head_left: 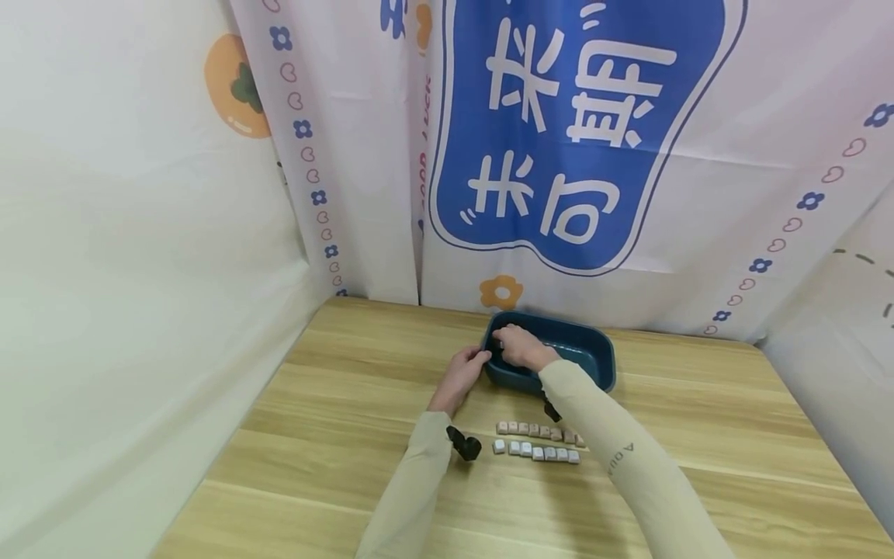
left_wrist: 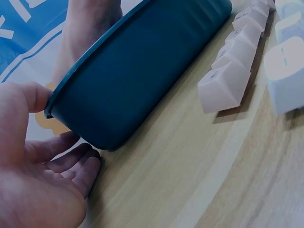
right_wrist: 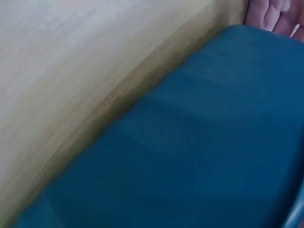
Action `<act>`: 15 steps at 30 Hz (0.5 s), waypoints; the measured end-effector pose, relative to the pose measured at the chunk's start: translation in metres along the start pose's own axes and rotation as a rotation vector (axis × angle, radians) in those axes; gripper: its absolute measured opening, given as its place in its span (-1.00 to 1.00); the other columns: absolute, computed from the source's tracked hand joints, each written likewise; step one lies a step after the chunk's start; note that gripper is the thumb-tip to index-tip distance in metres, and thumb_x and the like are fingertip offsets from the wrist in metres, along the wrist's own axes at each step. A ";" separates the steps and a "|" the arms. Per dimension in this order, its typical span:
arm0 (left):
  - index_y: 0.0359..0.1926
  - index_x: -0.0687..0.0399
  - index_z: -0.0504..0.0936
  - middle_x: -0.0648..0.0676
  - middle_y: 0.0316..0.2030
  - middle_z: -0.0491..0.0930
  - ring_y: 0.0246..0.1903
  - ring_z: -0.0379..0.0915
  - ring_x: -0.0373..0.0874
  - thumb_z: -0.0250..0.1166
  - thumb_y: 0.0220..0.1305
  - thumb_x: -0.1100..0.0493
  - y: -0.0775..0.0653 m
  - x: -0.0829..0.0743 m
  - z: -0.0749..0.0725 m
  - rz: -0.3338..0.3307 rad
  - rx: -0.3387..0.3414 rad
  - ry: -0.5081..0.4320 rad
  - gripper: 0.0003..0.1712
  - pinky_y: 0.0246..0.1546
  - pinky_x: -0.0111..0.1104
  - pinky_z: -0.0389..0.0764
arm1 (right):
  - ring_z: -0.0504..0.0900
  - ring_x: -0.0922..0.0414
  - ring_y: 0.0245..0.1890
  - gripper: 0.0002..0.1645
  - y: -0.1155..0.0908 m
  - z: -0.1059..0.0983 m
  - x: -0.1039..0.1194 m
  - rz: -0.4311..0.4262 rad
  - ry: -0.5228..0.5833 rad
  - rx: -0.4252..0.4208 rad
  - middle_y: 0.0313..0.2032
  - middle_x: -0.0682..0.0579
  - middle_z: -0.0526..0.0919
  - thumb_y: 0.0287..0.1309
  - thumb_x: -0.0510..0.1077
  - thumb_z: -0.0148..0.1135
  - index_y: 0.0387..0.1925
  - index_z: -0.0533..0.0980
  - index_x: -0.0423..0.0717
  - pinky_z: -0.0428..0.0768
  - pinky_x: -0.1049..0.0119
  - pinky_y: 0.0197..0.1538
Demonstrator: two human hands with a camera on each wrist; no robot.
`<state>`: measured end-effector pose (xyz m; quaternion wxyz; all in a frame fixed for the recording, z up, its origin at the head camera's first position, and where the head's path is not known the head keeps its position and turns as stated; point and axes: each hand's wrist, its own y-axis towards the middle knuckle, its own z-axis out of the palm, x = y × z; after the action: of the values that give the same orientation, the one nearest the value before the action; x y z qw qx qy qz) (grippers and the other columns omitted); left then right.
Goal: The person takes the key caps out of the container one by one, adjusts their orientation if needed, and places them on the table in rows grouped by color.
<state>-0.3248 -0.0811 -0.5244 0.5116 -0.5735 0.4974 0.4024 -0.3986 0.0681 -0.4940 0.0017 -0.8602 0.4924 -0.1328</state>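
Observation:
A dark teal plastic tub (head_left: 520, 380) stands at the back of the wooden table. My left hand (head_left: 462, 376) holds its left end; in the left wrist view the thumb (left_wrist: 35, 97) is at the rim and the fingers (left_wrist: 88, 168) lie by the bottom corner. My right hand (head_left: 520, 347) reaches down inside the tub's left part, fingers bent; what the fingertips hold is hidden. In front of the tub lie a row of pinkish-beige keycaps (head_left: 534, 429) and a row of white keycaps (head_left: 538, 453). The right wrist view shows mostly the tub's outer wall (right_wrist: 180, 137).
A printed curtain (head_left: 363, 233) hangs right behind the table's back edge, and a white cloth (head_left: 140, 272) hangs along the left side. The wooden table (head_left: 335, 435) extends to both sides of the tub. The right forearm (head_left: 621, 442) passes over the right end of the keycap rows.

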 end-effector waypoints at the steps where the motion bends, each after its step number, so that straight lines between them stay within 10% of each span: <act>1: 0.33 0.16 0.42 0.19 0.30 0.44 0.29 0.36 0.06 0.11 0.39 -0.11 0.000 0.000 0.000 0.004 0.001 -0.003 -0.37 0.31 -0.06 0.38 | 0.51 -0.05 0.15 -0.58 -0.001 -0.001 0.000 -0.001 0.005 0.003 0.05 -0.13 0.62 0.25 -0.32 0.15 0.14 0.53 -0.17 0.48 0.01 0.27; 15: 0.30 0.24 0.44 0.24 0.26 0.47 0.25 0.38 0.08 0.11 0.39 -0.07 0.000 0.002 0.001 0.024 0.001 -0.019 -0.38 0.30 -0.04 0.39 | 0.62 -0.05 -0.01 -0.75 -0.024 -0.017 -0.001 -0.079 0.089 -0.032 -0.02 -0.14 0.64 0.24 -0.32 0.16 -0.07 0.59 -0.10 0.62 0.05 0.04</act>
<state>-0.3245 -0.0798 -0.5262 0.5117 -0.5633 0.4996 0.4137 -0.3831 0.0835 -0.4750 -0.0394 -0.8721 0.4597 -0.1631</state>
